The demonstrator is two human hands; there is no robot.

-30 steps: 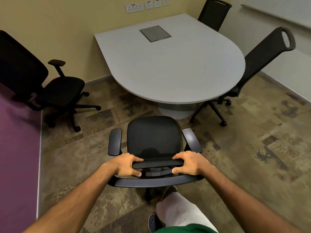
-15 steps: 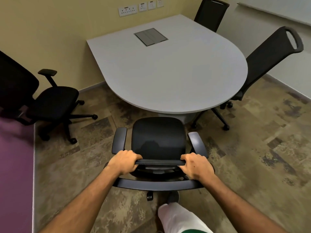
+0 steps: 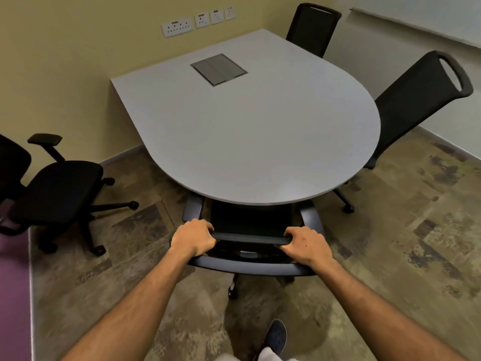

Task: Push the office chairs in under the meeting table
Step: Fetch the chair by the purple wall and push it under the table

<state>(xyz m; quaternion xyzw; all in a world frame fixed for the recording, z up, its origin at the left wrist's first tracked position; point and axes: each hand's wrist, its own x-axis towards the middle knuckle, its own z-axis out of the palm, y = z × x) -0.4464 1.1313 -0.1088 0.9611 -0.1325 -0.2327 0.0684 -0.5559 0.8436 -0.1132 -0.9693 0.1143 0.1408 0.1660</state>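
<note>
A black office chair [image 3: 250, 222] with grey armrests stands right in front of me, its seat partly under the rounded near edge of the grey meeting table [image 3: 260, 142]. My left hand [image 3: 194, 239] and my right hand [image 3: 303, 244] each grip an end of the top bar of its backrest. Another black chair [image 3: 416, 105] sits tucked in at the table's right side. A third chair [image 3: 313, 28] stands at the far corner. A fourth chair [image 3: 59, 188] with an armrest stands away from the table at the left.
A closed metal cable hatch [image 3: 218, 69] is set in the tabletop. Wall sockets [image 3: 178, 27] line the yellow wall behind. A purple surface [image 3: 13, 295] runs along the left edge. My shoe [image 3: 276, 337] is on the patterned carpet below the chair.
The chair in my hands has rolled forward, and its seat now goes under the table edge. I have stepped closer to the table with it.
</note>
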